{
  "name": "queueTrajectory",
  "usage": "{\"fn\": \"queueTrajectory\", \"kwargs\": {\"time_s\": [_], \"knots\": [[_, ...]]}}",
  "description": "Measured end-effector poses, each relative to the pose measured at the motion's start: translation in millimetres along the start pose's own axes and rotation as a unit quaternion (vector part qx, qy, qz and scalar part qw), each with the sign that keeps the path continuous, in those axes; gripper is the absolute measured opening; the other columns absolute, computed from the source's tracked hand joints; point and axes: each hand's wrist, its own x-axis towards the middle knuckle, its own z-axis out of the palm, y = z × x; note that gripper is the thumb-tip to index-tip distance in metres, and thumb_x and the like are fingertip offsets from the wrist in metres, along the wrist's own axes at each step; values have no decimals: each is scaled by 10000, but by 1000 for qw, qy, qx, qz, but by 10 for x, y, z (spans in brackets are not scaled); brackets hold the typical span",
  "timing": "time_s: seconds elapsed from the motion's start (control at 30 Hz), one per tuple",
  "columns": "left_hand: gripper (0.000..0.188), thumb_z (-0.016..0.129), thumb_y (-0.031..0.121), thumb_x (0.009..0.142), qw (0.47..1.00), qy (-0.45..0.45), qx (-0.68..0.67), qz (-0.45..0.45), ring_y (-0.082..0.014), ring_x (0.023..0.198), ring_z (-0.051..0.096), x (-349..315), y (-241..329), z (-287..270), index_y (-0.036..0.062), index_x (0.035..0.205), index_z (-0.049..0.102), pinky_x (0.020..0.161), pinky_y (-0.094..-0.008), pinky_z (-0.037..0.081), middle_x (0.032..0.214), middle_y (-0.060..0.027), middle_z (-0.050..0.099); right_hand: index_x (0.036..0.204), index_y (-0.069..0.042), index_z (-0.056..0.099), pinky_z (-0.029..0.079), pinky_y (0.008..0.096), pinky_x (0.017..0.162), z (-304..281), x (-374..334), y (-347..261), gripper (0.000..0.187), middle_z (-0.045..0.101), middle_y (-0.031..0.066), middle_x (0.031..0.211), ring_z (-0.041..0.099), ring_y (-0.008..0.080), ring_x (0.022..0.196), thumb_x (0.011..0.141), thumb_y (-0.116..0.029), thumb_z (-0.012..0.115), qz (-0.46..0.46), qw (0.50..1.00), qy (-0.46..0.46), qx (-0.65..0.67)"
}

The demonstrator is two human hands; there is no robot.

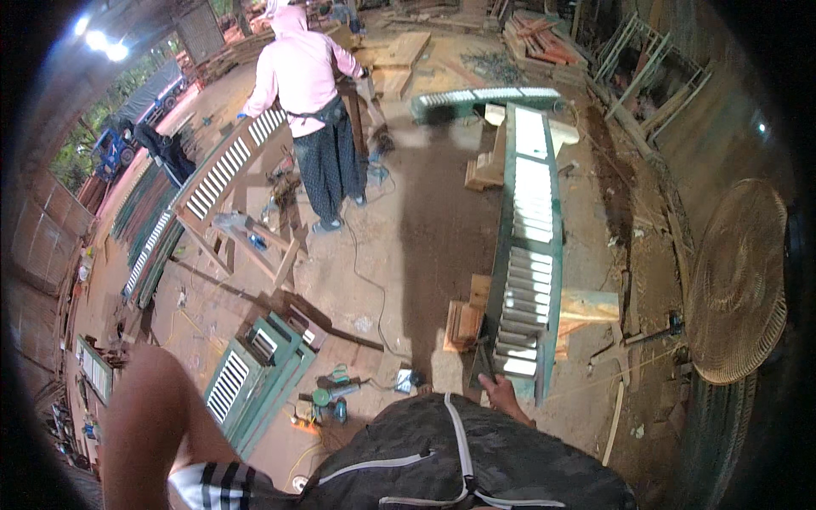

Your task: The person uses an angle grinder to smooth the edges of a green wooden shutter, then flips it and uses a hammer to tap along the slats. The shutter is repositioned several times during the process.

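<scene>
A long green louvred shutter (531,255) lies on wooden blocks (465,323) and runs away from me. My right hand (503,396) is at its near end, fingers curled around a thin dark tool (484,364) that touches the frame's corner. My left arm (149,416) is bent at the lower left, bare up to a striped sleeve; its hand is out of the picture. My dark garment with white stripes (459,459) fills the lower edge.
A person in a pink hooded top (304,76) stands at another louvred shutter (228,166) on trestles. Stacked green shutters (255,374) and small power tools (327,404) with cables lie on the floor. A round woven fan guard (736,280) stands at right. Timber is piled at the back.
</scene>
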Motion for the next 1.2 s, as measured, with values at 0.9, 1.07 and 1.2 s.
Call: {"fn": "queueTrajectory", "kwargs": {"time_s": [0.9, 1.07, 1.2], "knots": [[196, 515, 214, 1071, 661, 63, -441, -603, -202, 772, 627, -1762, 1718, 4744, 45, 1134, 591, 691, -386, 528, 887, -81, 639, 1323, -84, 590, 510, 444, 947, -99, -299, -1006, 514, 610, 165, 1255, 625, 291, 1106, 908, -313, 790, -357, 928, 87, -63], [213, 496, 223, 1085, 644, 208, -319, -663, -109, 632, 490, -1184, -1023, 4243, 87, 939, 574, 593, -302, 412, 721, 15, 520, 1210, -32, 658, 542, 414, 883, -234, -271, -790, 463, 671, 163, 1095, 671, 304, 1005, 874, -319, 797, -305, 949, 76, -39], [194, 539, 225, 1076, 648, 122, -389, -643, -94, 690, 516, -622, -563, 3825, 75, 957, 568, 644, -291, 440, 745, 5, 551, 1135, -37, 710, 540, 414, 879, -471, -266, -186, 409, 689, 159, 1073, 673, 320, 1019, 858, -320, 810, -184, 973, 135, -36]]}}
